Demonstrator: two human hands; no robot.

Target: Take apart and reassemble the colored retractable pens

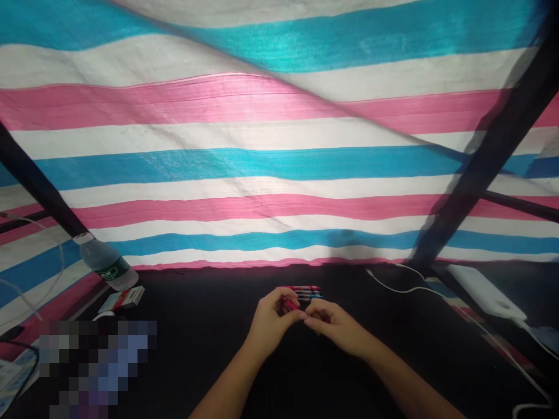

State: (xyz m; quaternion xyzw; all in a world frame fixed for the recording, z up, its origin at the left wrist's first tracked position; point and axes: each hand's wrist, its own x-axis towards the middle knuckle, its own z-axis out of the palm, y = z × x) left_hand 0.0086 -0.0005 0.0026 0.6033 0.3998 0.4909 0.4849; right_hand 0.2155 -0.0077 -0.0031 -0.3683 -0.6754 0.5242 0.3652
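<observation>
Left hand (271, 326): fingers curled, clamped on red pen (289, 303).
Right hand (336, 329): fingers together, just beside the pen; contact cannot be determined.
Other pens (303, 293): lying in a row just far of both hands, on dark surface (209, 331).
Far left: water bottle (105, 262).
Far right: power bank (484, 291), white cable (406, 281).
Backdrop: striped tarpaulin (262, 169).
</observation>
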